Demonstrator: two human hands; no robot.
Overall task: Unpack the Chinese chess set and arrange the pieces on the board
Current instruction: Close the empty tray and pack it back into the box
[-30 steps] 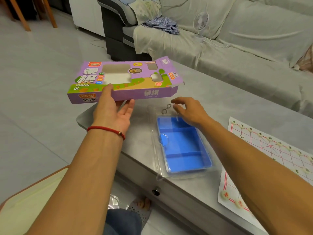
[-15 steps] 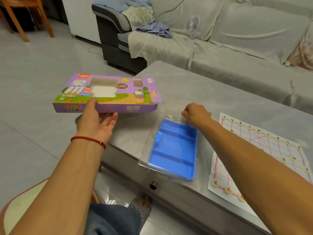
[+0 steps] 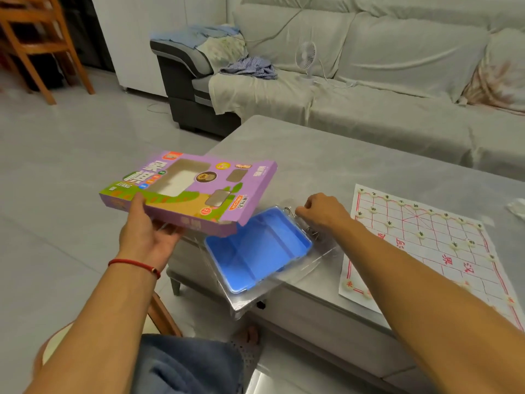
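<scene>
My left hand (image 3: pixel 146 234) holds the purple chess box (image 3: pixel 190 191) from underneath, thumb on its near edge, above the table's left corner. The box's window shows it empty. The blue tray in its clear plastic shell (image 3: pixel 255 251) lies tilted on the table corner, partly over the edge. My right hand (image 3: pixel 324 210) pinches the shell's far edge with curled fingers. The paper board (image 3: pixel 426 245) lies flat to the right, with several cream pieces (image 3: pixel 420 234) standing on it.
The grey table (image 3: pixel 326 155) stands before a grey sofa (image 3: pixel 369 81) with clothes and a small fan (image 3: pixel 305 56). A wooden chair (image 3: pixel 37 41) is at far left. A white scrap (image 3: pixel 515 207) lies at the table's right edge.
The left hand swung the purple box rightward, over the tray's left corner. The right hand turned and dragged the tray shell toward the table corner.
</scene>
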